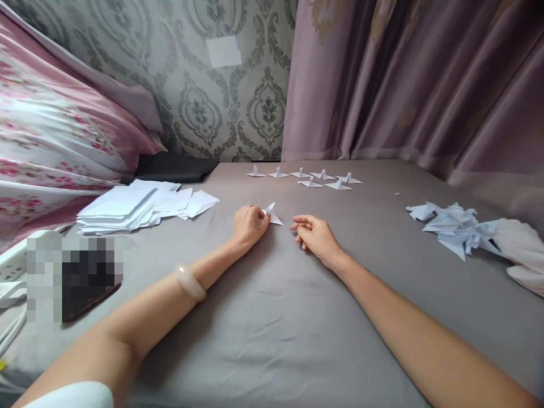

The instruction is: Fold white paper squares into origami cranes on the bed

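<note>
My left hand [250, 228] is closed on a white folded paper crane [273, 215] at the middle of the grey-covered surface. One pointed wing and an upright tip stick out to the right of the fingers; the rest is hidden behind them. A short gap to the right, my right hand [317, 237] hovers low with its fingers loosely curved and apart, holding nothing. Beyond both hands, several finished paper cranes [310, 182] stand in two short rows.
A stack of white paper sheets [123, 207] lies at the left, near a black flat item [174, 167]. At the right is a heap of folded paper pieces [457, 226] beside pale cloth [521, 249]. A blurred-out dark object [87, 283] and a power strip [17, 255] are at left front.
</note>
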`<state>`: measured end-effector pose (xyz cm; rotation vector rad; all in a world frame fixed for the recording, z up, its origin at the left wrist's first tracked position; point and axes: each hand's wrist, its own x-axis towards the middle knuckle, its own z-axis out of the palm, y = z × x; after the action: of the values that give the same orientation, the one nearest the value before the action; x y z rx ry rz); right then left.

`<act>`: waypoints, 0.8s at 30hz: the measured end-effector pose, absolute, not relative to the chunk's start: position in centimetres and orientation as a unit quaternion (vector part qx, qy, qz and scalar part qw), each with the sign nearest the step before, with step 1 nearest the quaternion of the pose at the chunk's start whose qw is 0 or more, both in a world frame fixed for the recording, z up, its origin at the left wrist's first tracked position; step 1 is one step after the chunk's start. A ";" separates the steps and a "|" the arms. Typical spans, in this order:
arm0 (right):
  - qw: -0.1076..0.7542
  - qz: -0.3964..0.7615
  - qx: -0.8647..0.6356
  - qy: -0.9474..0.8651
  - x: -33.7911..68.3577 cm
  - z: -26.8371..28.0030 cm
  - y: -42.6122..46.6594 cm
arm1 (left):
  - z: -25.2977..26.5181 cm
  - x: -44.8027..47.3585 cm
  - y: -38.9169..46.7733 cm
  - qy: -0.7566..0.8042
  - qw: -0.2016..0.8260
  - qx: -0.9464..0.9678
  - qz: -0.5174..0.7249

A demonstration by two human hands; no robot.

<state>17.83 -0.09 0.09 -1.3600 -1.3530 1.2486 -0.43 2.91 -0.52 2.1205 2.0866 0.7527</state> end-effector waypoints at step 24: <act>0.389 0.508 -0.528 -0.559 17.8 -1.6 0.8 | -0.6 5.7 18.7 0.736 0.037 0.637 0.226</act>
<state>17.83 0.84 -1.64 -1.3417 -1.4214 1.2926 5.66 18.65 -0.57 1.9574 2.2590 0.6936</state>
